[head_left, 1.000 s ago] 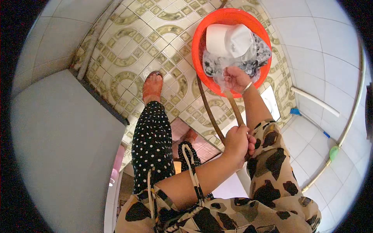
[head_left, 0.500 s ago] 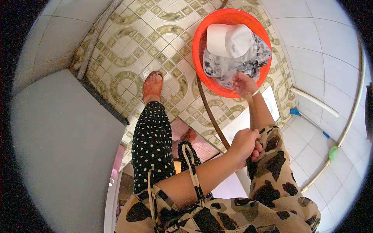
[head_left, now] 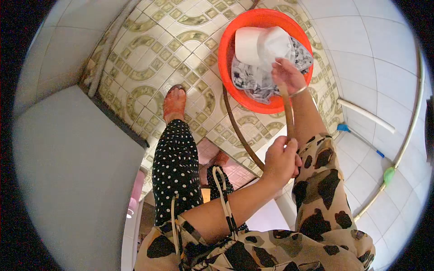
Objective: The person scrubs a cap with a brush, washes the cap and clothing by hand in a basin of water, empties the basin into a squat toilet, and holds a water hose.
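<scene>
My left hand (head_left: 282, 159) is closed around a brown hose (head_left: 290, 122), which runs up from it toward the basin. Beside the hose's upper end, my right hand (head_left: 290, 76), with a bangle at the wrist, is over the red basin (head_left: 223, 58). Its fingers are loosely curled and apart, with nothing seen gripped in them. Just past the fingertips, inside the basin, lies a white item (head_left: 248, 46) that looks like a brimmed cap. Under it is a black-and-white patterned cloth (head_left: 242, 76), looking wet. Water appears blurred near the right hand.
A tiled floor (head_left: 135, 63) surrounds the basin. The hose's lower loop (head_left: 239, 133) curves along the floor left of my hands. A grey panel (head_left: 77, 180) stands at left; a white pipe (head_left: 366, 116) and a blue-headed brush (head_left: 343, 128) are by the right wall.
My right hand has moved up, farther over the basin toward the white item. The left hand has risen slightly, and more of the hose shows between the hands.
</scene>
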{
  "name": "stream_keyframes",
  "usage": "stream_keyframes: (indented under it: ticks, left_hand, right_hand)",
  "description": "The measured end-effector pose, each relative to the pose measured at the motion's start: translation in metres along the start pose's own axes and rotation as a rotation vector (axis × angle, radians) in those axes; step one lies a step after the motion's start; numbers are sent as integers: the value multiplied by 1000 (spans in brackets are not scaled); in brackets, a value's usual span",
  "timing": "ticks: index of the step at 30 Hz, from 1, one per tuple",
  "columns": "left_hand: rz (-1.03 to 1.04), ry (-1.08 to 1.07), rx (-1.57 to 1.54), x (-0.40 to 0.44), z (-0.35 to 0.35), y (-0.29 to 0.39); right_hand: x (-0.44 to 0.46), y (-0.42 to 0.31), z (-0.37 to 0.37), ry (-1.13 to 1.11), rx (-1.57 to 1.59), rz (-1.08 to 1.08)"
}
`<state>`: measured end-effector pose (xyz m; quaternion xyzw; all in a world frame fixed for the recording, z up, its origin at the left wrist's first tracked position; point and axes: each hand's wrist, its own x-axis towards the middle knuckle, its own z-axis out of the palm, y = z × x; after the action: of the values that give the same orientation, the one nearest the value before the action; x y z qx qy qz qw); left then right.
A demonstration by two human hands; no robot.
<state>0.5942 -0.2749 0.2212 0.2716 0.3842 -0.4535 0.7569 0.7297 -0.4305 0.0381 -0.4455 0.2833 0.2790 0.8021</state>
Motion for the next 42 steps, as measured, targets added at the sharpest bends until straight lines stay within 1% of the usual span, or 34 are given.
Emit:
stream_keyframes:
  ticks: [2, 4, 6, 9, 11, 13, 15, 16, 18, 19, 21, 22, 23, 25, 26, 28, 30, 32, 33, 34, 36, 37, 38, 40, 42]
  left_hand:
    - [64, 42, 31, 2, 0, -2]
    - [64, 57, 21, 2, 0, -2]
    - [65, 71, 11, 2, 1, -3]
    - [96, 61, -33, 3, 1, -5]
    - [115, 65, 40, 2, 0, -4]
    - [117, 62, 48, 2, 0, -5]
    - [116, 58, 58, 2, 0, -5]
    - [112, 59, 75, 2, 0, -4]
    - [109, 57, 92, 4, -1, -2]
    - [111, 56, 61, 5, -1, -1]
    - [112, 51, 31, 7, -1, 1]
    - [129, 50, 17, 8, -2, 3]
    - [146, 50, 2, 9, -2, 5]
    - [164, 47, -10, 10, 0, 5]
    - [140, 49, -22, 9, 1, 4]
    - [115, 51, -33, 9, 4, 1]
    - [26, 13, -24, 10, 5, -1]
    - [8, 15, -17, 9, 6, -2]
    - [-10, 15, -10, 8, 6, -2]
    - [-10, 16, -8, 8, 6, -3]
    - [-12, 8, -5, 8, 5, -5]
    - [-14, 10, -2, 8, 5, -6]
    - [-20, 12, 23, 8, 6, -7]
    - [-27, 16, 46, 8, 6, -8]
    - [-14, -7, 43, 9, 5, -9]
  right_hand:
    - [6, 2, 16, -137, 5, 49]
    - [11, 8, 24, -120, -27, 73]
    - [5, 10, 35, -156, -125, 175]
    - [4, 24, 25, -191, -190, 241]
    - [3, 26, 19, -170, -193, 263]
    - [1, 21, 14, -147, -193, 284]
    - [0, 2, 17, -183, -178, 175]
    - [-1, -8, 19, -182, -177, 175]
    - [-2, -28, 23, -55, -242, 37]
    - [-3, -37, 20, -55, -242, 35]
    - [-6, -53, 9, -138, -175, 18]
    - [-10, -56, 4, -135, -177, 16]
    - [-16, -58, 0, -83, -172, 9]
    - [-29, -54, -8, 23, -185, -25]
    - [-35, -49, -14, 24, -186, -27]
    - [-46, -34, -30, 135, -231, -5]
    - [-55, -17, -47, 125, -198, 29]
    - [-62, -1, -57, 197, -165, 76]
    - [-66, 7, -54, 308, -136, 104]
    - [-66, 10, -56, 308, -133, 103]
    - [-66, 19, -58, 182, -189, 147]
    - [-64, 20, -58, 229, -184, 181]
    - [-58, 21, -61, 230, -181, 182]
    - [-39, 20, -69, 230, -132, -15]
    - [-35, -4, -56, 235, -77, -18]
